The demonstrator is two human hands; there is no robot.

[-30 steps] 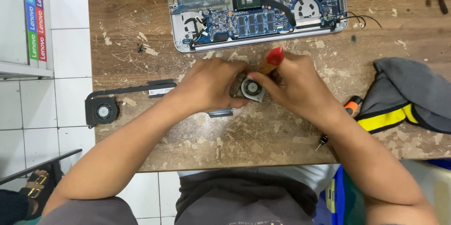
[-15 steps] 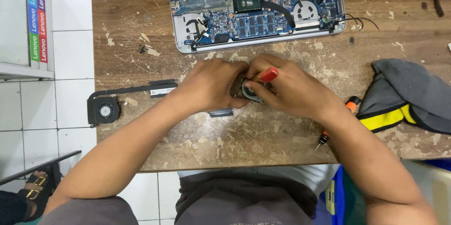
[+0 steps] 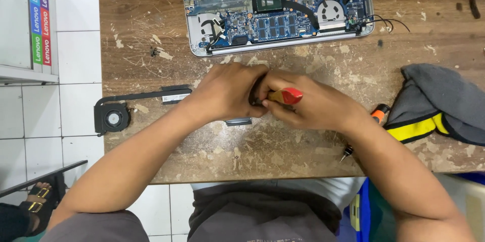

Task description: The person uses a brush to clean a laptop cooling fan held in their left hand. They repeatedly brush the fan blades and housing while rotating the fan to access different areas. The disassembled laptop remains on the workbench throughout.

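My left hand (image 3: 228,92) and my right hand (image 3: 309,105) meet over the middle of the worn wooden table (image 3: 283,161). Between them sits a small black laptop cooling fan (image 3: 254,95), almost fully hidden; my left hand grips it. A red-handled screwdriver (image 3: 286,95) lies in my right hand, its tip pointing left into the fan. A thin metal strip (image 3: 238,121) lies on the table just below my left hand.
An opened laptop (image 3: 278,12) with bare circuit board lies at the table's far edge. A second fan with heat pipe (image 3: 113,116) rests at the left edge. A grey and yellow cloth (image 3: 442,105) and an orange-handled screwdriver (image 3: 376,115) lie right. Loose screws (image 3: 154,52) sit upper left.
The red screwdriver handle has tipped down from upright to nearly level. My hands have closed tighter around the fan, which now shows far less.
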